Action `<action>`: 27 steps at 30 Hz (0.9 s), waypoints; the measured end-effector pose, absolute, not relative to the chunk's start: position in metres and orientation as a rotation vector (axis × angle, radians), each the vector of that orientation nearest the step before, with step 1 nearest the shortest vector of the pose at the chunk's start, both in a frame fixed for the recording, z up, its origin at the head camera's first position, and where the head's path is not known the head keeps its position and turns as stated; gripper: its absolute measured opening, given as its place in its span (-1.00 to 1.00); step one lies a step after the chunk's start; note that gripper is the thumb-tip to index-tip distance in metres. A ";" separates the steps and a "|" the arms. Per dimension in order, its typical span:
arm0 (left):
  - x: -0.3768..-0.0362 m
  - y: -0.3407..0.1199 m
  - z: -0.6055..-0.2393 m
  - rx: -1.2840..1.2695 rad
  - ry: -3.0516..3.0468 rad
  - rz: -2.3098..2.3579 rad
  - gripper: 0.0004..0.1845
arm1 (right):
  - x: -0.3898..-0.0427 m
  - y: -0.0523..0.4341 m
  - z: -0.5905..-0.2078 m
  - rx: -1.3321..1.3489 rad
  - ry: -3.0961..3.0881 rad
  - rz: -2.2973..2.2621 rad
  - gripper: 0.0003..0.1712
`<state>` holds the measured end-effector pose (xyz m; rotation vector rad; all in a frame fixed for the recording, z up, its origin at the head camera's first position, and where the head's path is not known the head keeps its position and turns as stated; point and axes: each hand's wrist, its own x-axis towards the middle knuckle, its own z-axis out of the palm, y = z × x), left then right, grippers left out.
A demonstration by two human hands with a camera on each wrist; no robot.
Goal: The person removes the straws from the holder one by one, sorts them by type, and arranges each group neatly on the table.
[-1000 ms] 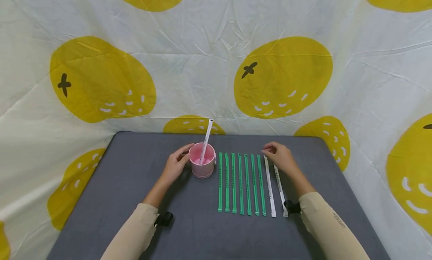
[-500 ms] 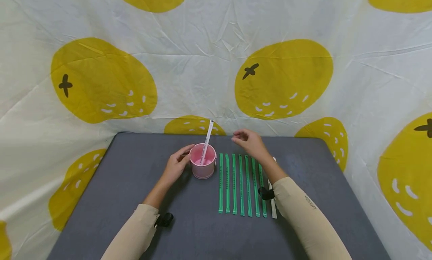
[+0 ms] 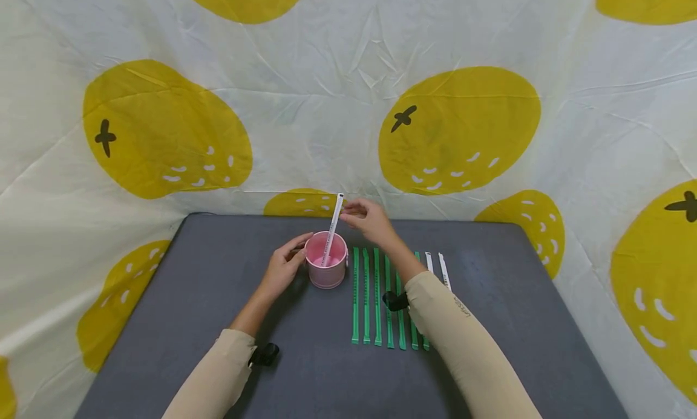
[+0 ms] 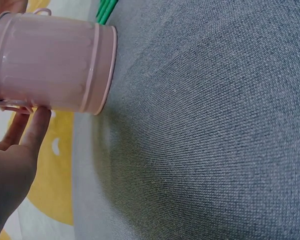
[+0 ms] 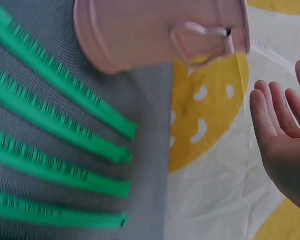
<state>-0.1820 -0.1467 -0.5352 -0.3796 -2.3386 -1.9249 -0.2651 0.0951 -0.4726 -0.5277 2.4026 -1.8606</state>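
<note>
A pink pail (image 3: pixel 327 276) stands on the grey table with a slim printed white stick packet (image 3: pixel 333 228) leaning in it, its top well above the rim. My left hand (image 3: pixel 282 266) touches the pail's left side; in the left wrist view, fairly straight fingers (image 4: pixel 36 131) meet the wall near the handle. Just right of the white packet's top is my right hand (image 3: pixel 370 220), fingers parted and loosely bent. In the right wrist view nothing shows in its palm, and the fingers (image 5: pixel 263 117) look apart from the packet.
Several green stick packets (image 3: pixel 356 298) lie side by side right of the pail, some partly covered by my right forearm. Two white packets (image 3: pixel 444 271) lie beyond them. A patterned cloth (image 3: pixel 305 135) hangs behind the table (image 3: pixel 163 298).
My right hand has moved left, from above the loose white packets, across the green ones, to beside the packet standing in the pail. The left hand and pail have stayed put.
</note>
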 end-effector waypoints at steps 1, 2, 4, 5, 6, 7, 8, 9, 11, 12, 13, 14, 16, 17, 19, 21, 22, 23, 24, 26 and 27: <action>-0.182 -0.147 -0.535 -0.380 -2.336 -1.926 -0.57 | -0.266 0.091 -0.473 -0.528 2.384 -1.876 -0.61; -0.181 -0.147 -0.534 -0.377 -2.338 -1.925 -0.57 | -0.267 0.087 -0.473 -0.527 2.378 -1.878 -0.61; -0.181 -0.146 -0.534 -0.373 -2.345 -1.918 -0.57 | -0.268 0.080 -0.473 -0.517 2.376 -1.879 -0.63; -0.181 -0.147 -0.534 -0.374 -2.346 -1.916 -0.57 | -0.268 0.077 -0.473 -0.510 2.379 -1.875 -0.64; -0.182 -0.147 -0.535 -0.373 -2.348 -1.914 -0.57 | -0.268 0.075 -0.472 -0.500 2.375 -1.878 -0.65; -0.182 -0.147 -0.535 -0.376 -2.347 -1.911 -0.57 | -0.268 0.073 -0.472 -0.494 2.375 -1.882 -0.66; -0.183 -0.147 -0.535 -0.374 -2.348 -1.905 -0.57 | -0.268 0.072 -0.472 -0.490 2.377 -1.886 -0.67; -0.183 -0.147 -0.536 -0.375 -2.346 -1.901 -0.57 | -0.268 0.070 -0.472 -0.486 2.371 -1.897 -0.67; -0.184 -0.147 -0.536 -0.372 -2.346 -1.895 -0.58 | -0.269 0.069 -0.471 -0.479 2.359 -1.916 -0.68; -0.184 -0.146 -0.537 -0.370 -2.349 -1.890 -0.58 | -0.269 0.069 -0.471 -0.479 2.350 -1.928 -0.68; -0.184 -0.146 -0.537 -0.366 -2.351 -1.886 -0.58 | -0.269 0.068 -0.472 -0.481 2.342 -1.937 -0.67; -0.184 -0.146 -0.537 -0.362 -2.353 -1.887 -0.58 | -0.270 0.069 -0.472 -0.484 2.340 -1.940 -0.68; -0.185 -0.146 -0.536 -0.360 -2.355 -1.883 -0.58 | -0.271 0.069 -0.472 -0.495 2.347 -1.942 -0.68; -0.185 -0.146 -0.536 -0.361 -2.354 -1.884 -0.58 | -0.271 0.070 -0.472 -0.502 2.352 -1.943 -0.69; -0.186 -0.145 -0.536 -0.368 -2.344 -1.884 -0.58 | -0.271 0.071 -0.470 -0.518 2.358 -1.952 -0.72; -0.187 -0.145 -0.537 -0.370 -2.339 -1.880 -0.58 | -0.271 0.072 -0.467 -0.537 2.358 -1.965 -0.74; -0.187 -0.145 -0.537 -0.370 -2.338 -1.880 -0.58 | -0.270 0.072 -0.464 -0.540 2.351 -1.979 -0.74; -0.187 -0.145 -0.537 -0.368 -2.338 -1.880 -0.58 | -0.270 0.073 -0.462 -0.543 2.344 -1.992 -0.74; -0.188 -0.145 -0.537 -0.368 -2.341 -1.876 -0.57 | -0.270 0.074 -0.459 -0.544 2.330 -2.009 -0.73; -0.188 -0.145 -0.537 -0.364 -2.345 -1.881 -0.57 | -0.270 0.077 -0.453 -0.544 2.317 -2.032 -0.71; -0.189 -0.145 -0.538 -0.361 -2.345 -1.886 -0.56 | -0.270 0.078 -0.449 -0.538 2.312 -2.045 -0.70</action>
